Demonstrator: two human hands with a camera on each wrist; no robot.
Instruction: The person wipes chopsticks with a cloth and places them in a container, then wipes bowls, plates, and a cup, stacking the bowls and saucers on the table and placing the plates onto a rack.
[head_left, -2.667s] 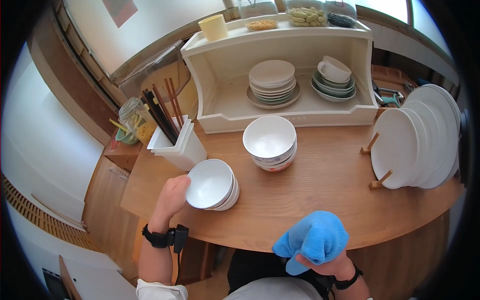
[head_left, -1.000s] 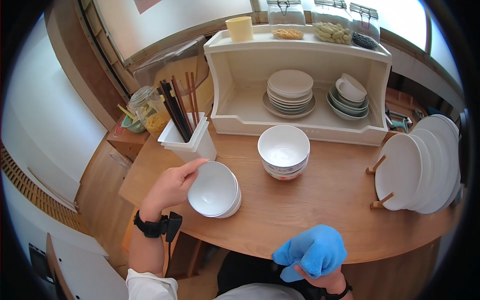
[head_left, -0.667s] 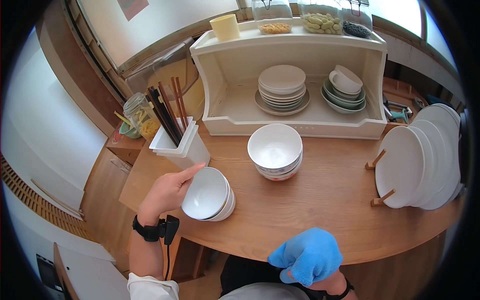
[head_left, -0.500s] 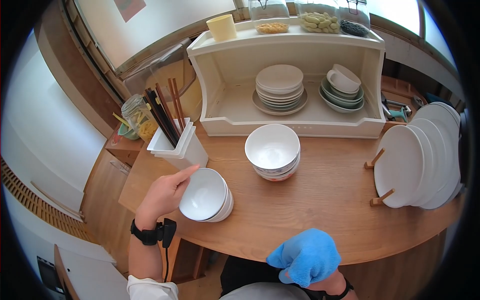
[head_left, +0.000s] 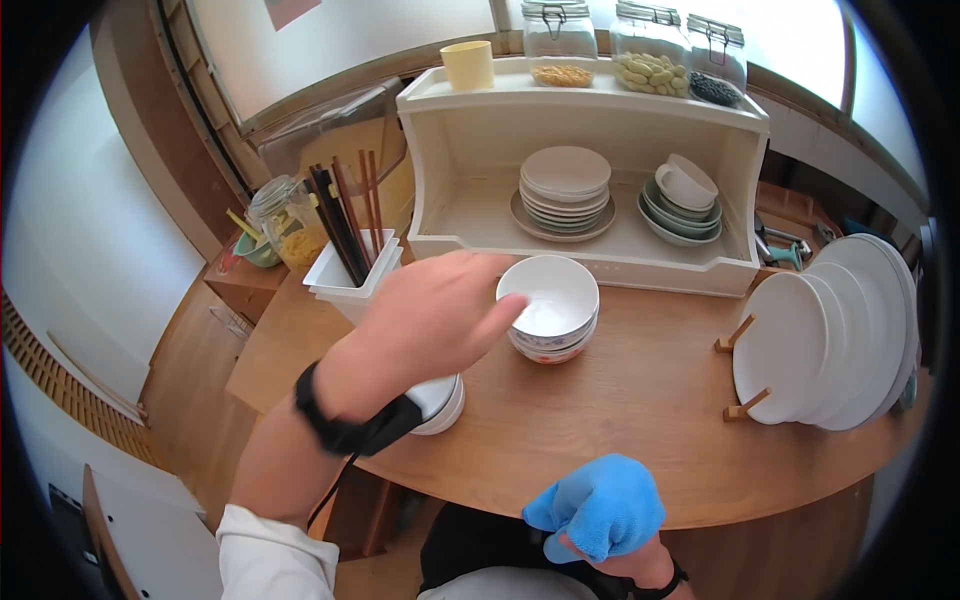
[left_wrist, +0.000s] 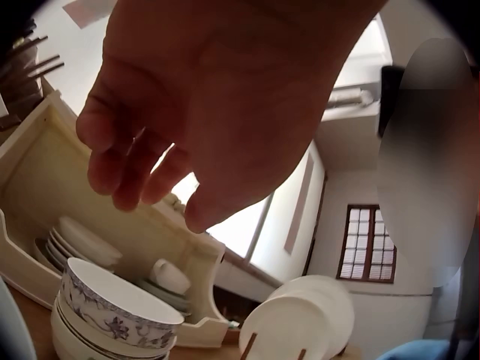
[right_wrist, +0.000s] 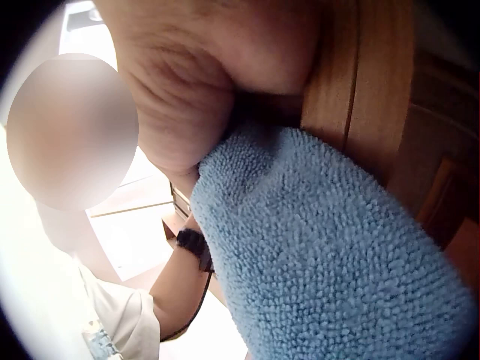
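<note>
My left hand [head_left: 430, 315] is raised over the table beside a stack of bowls [head_left: 550, 300], its fingers loosely bent and holding nothing. In the left wrist view those bowls [left_wrist: 120, 307] show a blue floral pattern under the rim and stand below the hand [left_wrist: 210, 105]. A second stack, of plain white bowls [head_left: 447, 412], is mostly hidden behind my left wrist. At the table's front edge, my right hand [head_left: 642, 562] grips a bunched blue cloth [head_left: 605, 505]. The cloth [right_wrist: 322, 247] fills much of the right wrist view, and covers most of the fingers.
A cream shelf [head_left: 440, 245] at the back bears stacked plates [head_left: 565, 172], green bowls with a cup [head_left: 685, 185], and jars [head_left: 650, 60] on top. White containers with chopsticks [head_left: 350, 240] stand left. Large plates [head_left: 785, 350] lean in a wooden rack at right.
My left hand has left the rim of the plain white bowls and moved right and up, toward the patterned stack. The right hand keeps its hold on the blue cloth.
</note>
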